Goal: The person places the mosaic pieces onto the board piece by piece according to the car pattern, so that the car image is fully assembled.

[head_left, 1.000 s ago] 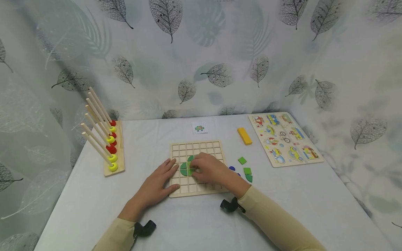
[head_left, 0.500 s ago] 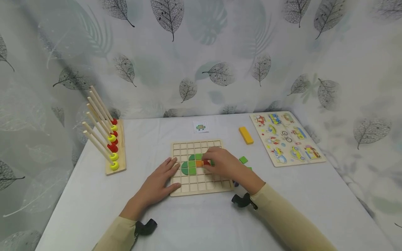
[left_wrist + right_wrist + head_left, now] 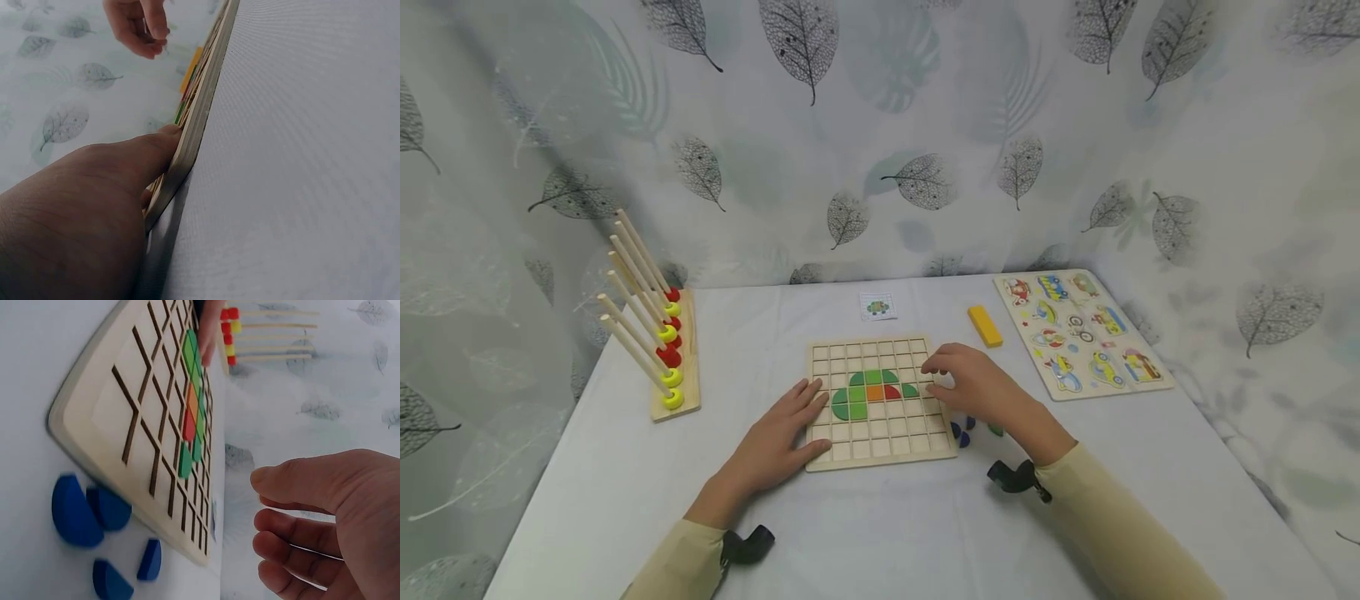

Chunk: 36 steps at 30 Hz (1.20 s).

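A wooden grid board point(image 3: 880, 450) lies on the white table. Green pieces point(image 3: 857, 408), an orange square point(image 3: 875, 392) and a red piece point(image 3: 892, 392) sit in its cells, with a rounded green piece point(image 3: 910, 390) to their right. My left hand point(image 3: 775, 442) rests along the board's left edge, its fingers extended and spread over the border. Above the board's right side hovers my right hand point(image 3: 981, 387), fingers loosely bent and nothing between them. Several blue rounded pieces point(image 3: 75, 512) lie beside the board. A loose green piece point(image 3: 996, 430) is partly hidden behind my right hand.
On the left stands a peg rack point(image 3: 688, 400) with red and yellow rings on upright rods. A small pattern card point(image 3: 877, 306) lies behind the board. Further right are a yellow block point(image 3: 985, 326) and a picture puzzle board point(image 3: 1082, 333). A leaf-patterned curtain closes the back.
My right hand has moved right, away from the coloured pieces, uncovering the orange, red and rounded green pieces. My left hand has stayed on the board's left edge.
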Tool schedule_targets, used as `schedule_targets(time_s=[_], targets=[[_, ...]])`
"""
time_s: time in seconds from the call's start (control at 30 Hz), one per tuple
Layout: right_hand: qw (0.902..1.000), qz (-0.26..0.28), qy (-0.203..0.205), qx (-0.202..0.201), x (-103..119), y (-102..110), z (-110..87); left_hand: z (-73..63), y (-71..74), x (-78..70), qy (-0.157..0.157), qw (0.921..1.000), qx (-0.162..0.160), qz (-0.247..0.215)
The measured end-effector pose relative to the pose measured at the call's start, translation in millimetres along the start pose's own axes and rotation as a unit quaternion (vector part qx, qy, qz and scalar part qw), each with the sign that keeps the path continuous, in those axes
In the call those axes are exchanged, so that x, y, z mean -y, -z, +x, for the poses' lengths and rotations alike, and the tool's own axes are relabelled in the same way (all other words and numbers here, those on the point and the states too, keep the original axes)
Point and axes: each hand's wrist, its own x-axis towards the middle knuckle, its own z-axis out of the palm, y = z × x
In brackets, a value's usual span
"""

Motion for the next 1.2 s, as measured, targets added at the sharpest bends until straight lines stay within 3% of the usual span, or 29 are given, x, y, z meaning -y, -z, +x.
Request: schedule_targets(time_s=[0.6,0.83,1.2], targets=[[0.9979,0.002,-0.060,-0.026,-51,26,-36.1,0.7,-4.6,1.2,-0.004,0.9999,-0.012,0.007],[0.9967,0.006,-0.079,-0.015,-64,23,-41.7,0.4,-5.2,-1.6,-0.006,0.9997,-0.021,0.012],[0.9950,0.024,-0.097,0.010,-70,12,-38.8,0.0,-5.2,-0.3,0.016,0.9998,-0.010,0.012]])
